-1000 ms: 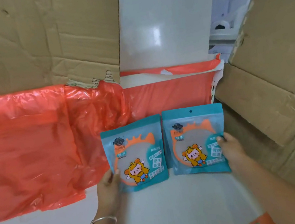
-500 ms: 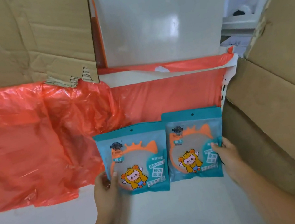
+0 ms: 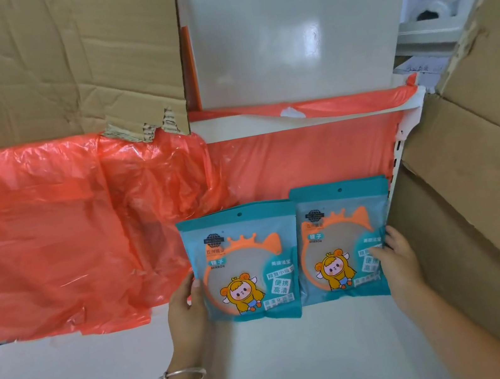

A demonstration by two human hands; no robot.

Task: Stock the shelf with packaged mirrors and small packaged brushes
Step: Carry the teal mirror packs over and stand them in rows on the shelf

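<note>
Head view: left hand clamps teal cartoon-printed left pack, right hand clamps matching right pack, centre-right; red plastic behind, cardboard crowding right edge.

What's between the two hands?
Head view: two mirror packets side by side, left packet held by the left hand, right packet by the right hand.

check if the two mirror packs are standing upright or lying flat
Upright: the left mirror pack and right mirror pack stand on their bottom edges on the shelf, hang holes up.
</note>
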